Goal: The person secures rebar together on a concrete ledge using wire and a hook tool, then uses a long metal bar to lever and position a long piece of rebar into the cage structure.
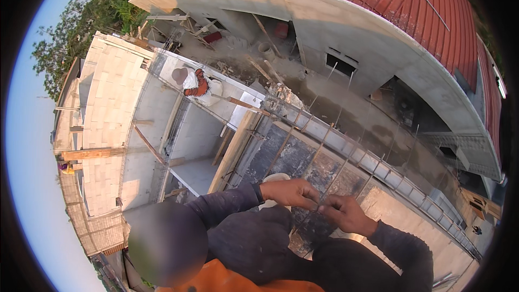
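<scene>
My left hand (291,192) and my right hand (348,214) meet in front of my bent knees, above a grid of thin steel reinforcing bars (318,148). Both hands are closed in a pinch, fingertips nearly touching. Whatever lies between the fingertips is too small to make out; it may be thin. Beneath the bars is a dark, stained formwork panel (286,158), partly covered by my hands and legs. A pale shoe (277,177) shows behind my left wrist.
A long rebar cage (386,172) runs along the slab edge, with a drop to muddy ground (357,109) beyond. Another person (200,87) sits on the wall ahead left. A timber beam (231,154) borders an open room below. Across stands a red-roofed building (389,8).
</scene>
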A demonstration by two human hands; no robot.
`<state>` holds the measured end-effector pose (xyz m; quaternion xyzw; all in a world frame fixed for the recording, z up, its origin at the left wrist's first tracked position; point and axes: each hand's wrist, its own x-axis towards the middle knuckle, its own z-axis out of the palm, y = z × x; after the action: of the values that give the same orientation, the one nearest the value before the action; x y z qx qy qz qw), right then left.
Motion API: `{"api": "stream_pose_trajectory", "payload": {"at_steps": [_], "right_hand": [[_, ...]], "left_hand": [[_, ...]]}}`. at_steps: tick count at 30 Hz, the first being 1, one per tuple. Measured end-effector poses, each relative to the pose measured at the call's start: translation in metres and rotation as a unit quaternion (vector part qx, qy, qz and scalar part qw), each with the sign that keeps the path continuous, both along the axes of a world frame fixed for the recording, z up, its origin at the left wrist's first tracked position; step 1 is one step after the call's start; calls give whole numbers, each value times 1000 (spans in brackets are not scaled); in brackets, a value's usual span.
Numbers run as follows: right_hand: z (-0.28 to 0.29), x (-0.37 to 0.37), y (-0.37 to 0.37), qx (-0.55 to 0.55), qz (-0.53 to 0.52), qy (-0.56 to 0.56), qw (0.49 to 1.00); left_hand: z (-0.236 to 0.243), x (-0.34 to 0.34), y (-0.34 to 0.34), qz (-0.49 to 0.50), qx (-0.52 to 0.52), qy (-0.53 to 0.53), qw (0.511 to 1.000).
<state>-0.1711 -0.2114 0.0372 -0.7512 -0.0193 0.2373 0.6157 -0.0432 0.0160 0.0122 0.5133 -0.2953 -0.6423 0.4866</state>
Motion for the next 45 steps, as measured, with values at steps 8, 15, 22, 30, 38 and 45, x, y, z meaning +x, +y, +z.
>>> {"api": "stream_pose_trajectory", "payload": {"at_steps": [8, 15, 22, 30, 38, 45], "right_hand": [[-23, -6, -21, 257, -46, 504, 823], [8, 10, -18, 83, 35, 333, 939], [14, 8, -31, 50, 69, 253, 964], [29, 17, -45, 0, 23, 216, 976], [40, 24, -66, 75, 22, 228, 971], [47, 28, -68, -108, 39, 147, 983]], "left_hand": [[11, -20, -10, 14, -82, -353, 932], [7, -21, -13, 16, -88, -393, 915], [-6, -20, -15, 37, -127, -441, 888], [14, 6, -3, 98, -114, -644, 750], [-10, 30, 49, 128, -23, -676, 725], [20, 67, 46, 43, -45, -742, 668]]}}
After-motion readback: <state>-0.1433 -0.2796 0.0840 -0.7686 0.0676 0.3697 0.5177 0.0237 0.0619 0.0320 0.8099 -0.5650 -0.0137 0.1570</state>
